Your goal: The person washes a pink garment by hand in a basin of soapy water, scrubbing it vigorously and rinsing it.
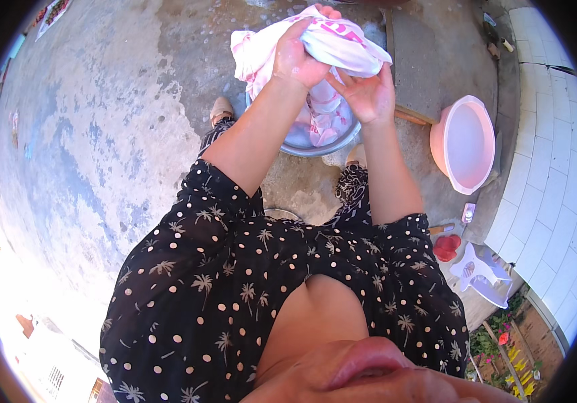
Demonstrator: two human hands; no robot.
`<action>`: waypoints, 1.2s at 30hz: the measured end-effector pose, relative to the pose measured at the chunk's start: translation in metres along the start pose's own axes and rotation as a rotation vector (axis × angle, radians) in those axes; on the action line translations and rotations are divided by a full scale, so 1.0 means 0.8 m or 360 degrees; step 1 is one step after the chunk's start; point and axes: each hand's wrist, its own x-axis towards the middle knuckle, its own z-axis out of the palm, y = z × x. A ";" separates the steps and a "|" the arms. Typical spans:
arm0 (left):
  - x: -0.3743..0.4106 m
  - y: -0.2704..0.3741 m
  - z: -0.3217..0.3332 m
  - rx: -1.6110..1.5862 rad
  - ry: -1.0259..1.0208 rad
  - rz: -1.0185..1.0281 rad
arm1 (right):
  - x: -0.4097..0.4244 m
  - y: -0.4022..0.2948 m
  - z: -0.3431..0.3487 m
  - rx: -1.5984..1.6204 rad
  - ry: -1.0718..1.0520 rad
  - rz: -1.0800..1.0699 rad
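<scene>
A wet white cloth garment (344,50) with pink print is held up in front of me by both hands. My left hand (299,59) grips it near the middle, thumb over the fabric, with suds on the skin. At its right-hand end, my right hand (370,95) has the lower edge between thumb and fingers. Part of the garment hangs down at the left. Below the hands stands a round basin (318,150) on the ground between my feet. Inside it, more white and pink cloth (325,128) lies in soapy water.
On the right are a pink plastic basin (435,143), a white plastic stool (482,282) lying tipped, and a red object (447,248). A white tiled wall (525,151) runs along that side. Worn concrete floor (97,126) stretches left, and a raised slab (419,55) lies ahead right.
</scene>
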 end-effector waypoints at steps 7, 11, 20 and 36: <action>0.007 0.006 -0.012 0.0179 0.0043 0.0121 | 0.009 -0.015 0.028 0.0133 -0.0511 -0.0189; 0.003 0.012 -0.006 0.0130 0.0095 0.0161 | -0.004 -0.004 0.033 0.0061 -0.0575 -0.0142; -0.054 -0.006 -0.010 0.0297 0.0086 -0.0008 | -0.033 0.019 0.019 -0.0281 -0.0181 -0.0420; -0.183 -0.050 -0.011 0.0454 -0.0155 -0.0374 | -0.075 0.058 0.043 -0.2595 0.0124 -0.1087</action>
